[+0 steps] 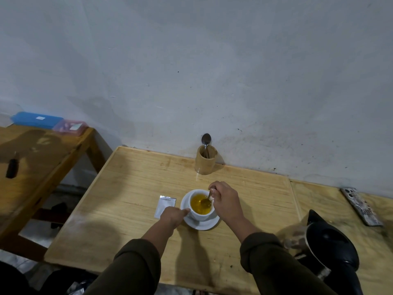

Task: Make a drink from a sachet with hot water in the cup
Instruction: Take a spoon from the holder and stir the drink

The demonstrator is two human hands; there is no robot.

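A white cup (200,214) full of yellow drink stands on a white saucer (202,224) in the middle of the wooden table (131,209). My right hand (225,201) is shut on a spoon (207,200) whose bowl sits in the liquid. My left hand (173,216) rests against the cup's left side, thumb on the rim. A silver sachet (164,206) lies flat just left of the saucer, partly under my left hand.
A bamboo holder (205,160) with a spoon (206,140) stands by the wall. A black kettle (331,250) sits at the right front. A phone (360,206) lies far right. Blue (36,119) and pink (70,127) boxes are on a left side table.
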